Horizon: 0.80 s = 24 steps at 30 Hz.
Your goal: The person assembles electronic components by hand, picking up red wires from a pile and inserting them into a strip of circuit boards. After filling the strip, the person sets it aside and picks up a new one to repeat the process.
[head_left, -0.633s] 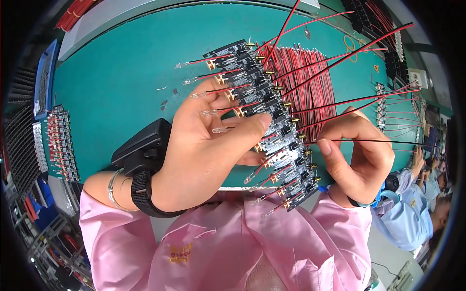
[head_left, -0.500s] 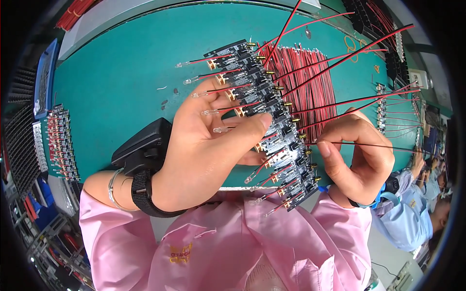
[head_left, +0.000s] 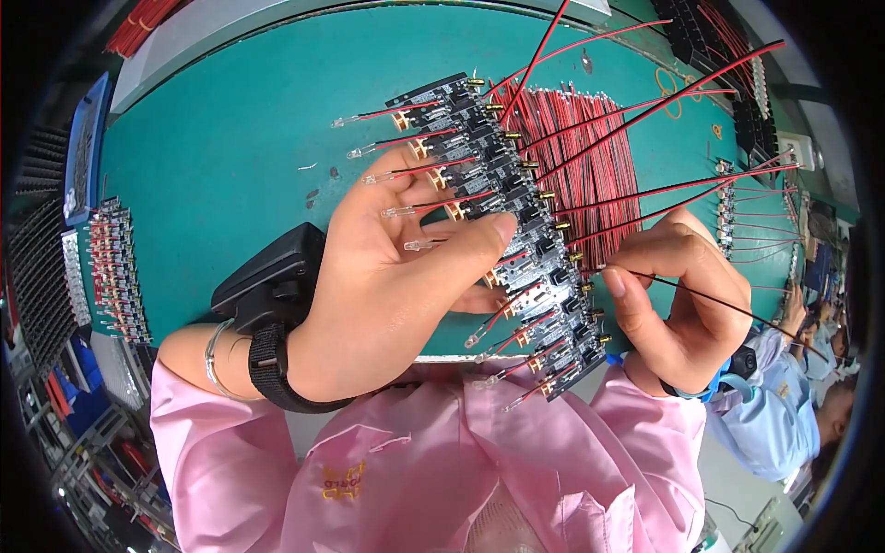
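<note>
My left hand point(head_left: 387, 286) grips a long black strip of small circuit boards point(head_left: 512, 221), thumb pressed on its middle. The strip runs diagonally from upper left to lower right above the green table point(head_left: 230, 166). Clear LEDs on red leads stick out of its left side, and red and black wires run from its right side. My right hand point(head_left: 678, 300) pinches a thin black wire point(head_left: 719, 300) at the strip's right edge, near a brass terminal. A black device is strapped to my left wrist point(head_left: 272, 276).
A bundle of red and black wires point(head_left: 585, 157) lies on the table behind the strip. Racks of similar boards point(head_left: 111, 267) stand at the left edge, more at the far right point(head_left: 728, 198). Another person in blue point(head_left: 802, 396) sits at the right.
My right hand's fingers have shifted slightly at the strip's edge with the black wire. The left hand and the strip stay nearly still.
</note>
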Available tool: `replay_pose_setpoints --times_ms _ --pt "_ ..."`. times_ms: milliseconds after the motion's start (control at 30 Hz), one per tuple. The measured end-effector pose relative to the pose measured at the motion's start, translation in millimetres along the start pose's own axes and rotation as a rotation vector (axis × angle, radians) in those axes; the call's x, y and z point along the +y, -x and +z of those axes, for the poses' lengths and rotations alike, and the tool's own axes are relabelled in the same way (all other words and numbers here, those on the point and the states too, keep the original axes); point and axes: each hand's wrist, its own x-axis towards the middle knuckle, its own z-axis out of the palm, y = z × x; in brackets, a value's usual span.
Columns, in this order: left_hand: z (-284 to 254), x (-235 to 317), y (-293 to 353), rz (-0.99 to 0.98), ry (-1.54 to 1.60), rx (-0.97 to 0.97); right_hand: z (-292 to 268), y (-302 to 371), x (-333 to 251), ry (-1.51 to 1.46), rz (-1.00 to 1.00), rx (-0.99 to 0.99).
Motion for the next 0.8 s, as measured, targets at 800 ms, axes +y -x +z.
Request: replay_pose_setpoints --times_ms 800 --pt "1.2 3.6 0.6 -0.030 0.001 -0.010 -16.4 -0.4 8.2 0.125 0.507 -0.107"
